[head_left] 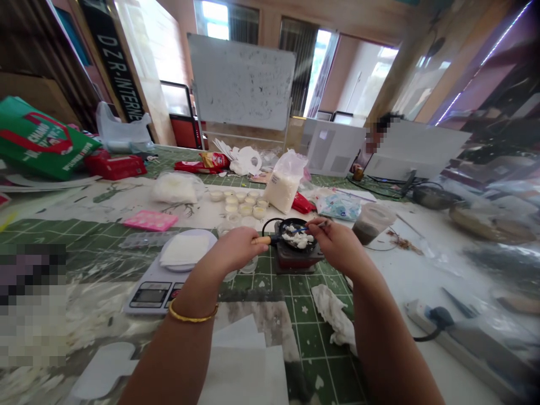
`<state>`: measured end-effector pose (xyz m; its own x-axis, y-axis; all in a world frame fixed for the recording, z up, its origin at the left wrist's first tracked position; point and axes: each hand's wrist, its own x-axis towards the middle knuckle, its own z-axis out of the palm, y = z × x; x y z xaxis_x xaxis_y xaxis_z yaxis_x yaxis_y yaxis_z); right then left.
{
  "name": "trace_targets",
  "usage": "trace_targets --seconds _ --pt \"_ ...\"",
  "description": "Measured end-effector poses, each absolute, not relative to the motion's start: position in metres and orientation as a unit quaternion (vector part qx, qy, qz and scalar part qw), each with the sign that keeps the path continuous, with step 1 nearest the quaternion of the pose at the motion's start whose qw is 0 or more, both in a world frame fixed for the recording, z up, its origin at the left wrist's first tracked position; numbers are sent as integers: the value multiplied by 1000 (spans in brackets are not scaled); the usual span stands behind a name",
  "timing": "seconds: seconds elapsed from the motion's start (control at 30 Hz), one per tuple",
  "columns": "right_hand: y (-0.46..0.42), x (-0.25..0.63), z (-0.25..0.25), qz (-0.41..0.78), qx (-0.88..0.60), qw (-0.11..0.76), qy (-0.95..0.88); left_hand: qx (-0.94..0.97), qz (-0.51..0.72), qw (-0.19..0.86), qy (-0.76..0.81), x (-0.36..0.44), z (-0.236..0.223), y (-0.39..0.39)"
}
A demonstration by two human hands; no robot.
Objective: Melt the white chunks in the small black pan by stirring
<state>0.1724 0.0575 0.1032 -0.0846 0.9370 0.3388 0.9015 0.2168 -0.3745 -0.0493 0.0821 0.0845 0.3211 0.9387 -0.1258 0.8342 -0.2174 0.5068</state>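
Left hand (238,247) clamped on pan handle (262,241), likely for steadiness; right hand (337,242) pinching blue stirrer (300,229), inboard of bench's (316,349) far edge.

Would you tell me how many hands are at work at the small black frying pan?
2. The left hand grips the wooden handle of the frying pan; the right hand holds a thin blue tool over the white lumps in it.

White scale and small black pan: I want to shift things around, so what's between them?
In the head view: the left hand, holding the pan by its wooden handle, and some clear cups.
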Motion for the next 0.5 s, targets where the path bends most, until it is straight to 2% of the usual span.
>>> trace_targets --seconds 0.17,0.27,0.33,0.43,0.5 --pt "51 177 109 -59 -674 243 -696 774 105 251 572 -49 84 82" --pt "51 176 109 -24 -665 216 -715 771 105 251 575 -49 84 82" --pt "52 175 109 -8 -649 232 -725 774 108 248 572 -49 85 81" --pt "53 175 109 -55 -657 260 -706 777 111 245 569 -49 85 81" --pt "53 176 109 -74 -676 238 -694 773 108 249 574 -49 86 81"
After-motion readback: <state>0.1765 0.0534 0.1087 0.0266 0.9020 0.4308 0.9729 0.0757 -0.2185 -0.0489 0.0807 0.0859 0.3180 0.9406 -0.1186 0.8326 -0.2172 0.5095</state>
